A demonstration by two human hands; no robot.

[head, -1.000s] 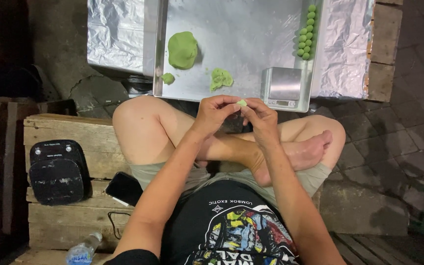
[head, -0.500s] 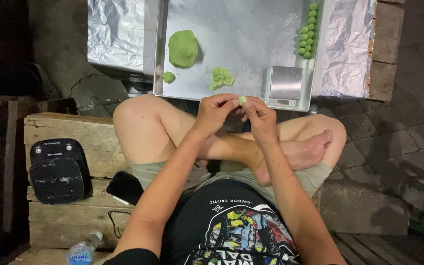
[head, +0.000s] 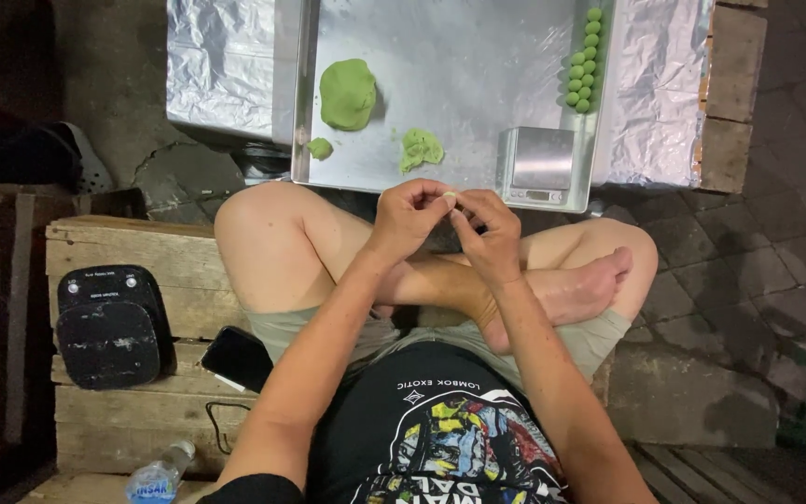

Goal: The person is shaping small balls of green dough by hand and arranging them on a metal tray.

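GRIP: your left hand (head: 409, 217) and right hand (head: 489, 233) pinch one small pale dough piece (head: 450, 197) between fingertips, above your crossed legs | METHOD: press evenly, turn it, seal gaps | AHEAD: scale (head: 540, 166) on metal tray (head: 478, 65) | FAR: green dough lump (head: 347, 92), row of green balls (head: 582, 62).

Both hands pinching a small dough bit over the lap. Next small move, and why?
Probably roll the small pale dough piece, pinched between left hand and right hand, into a ball and set it with the row of green balls on the tray; those are already round.
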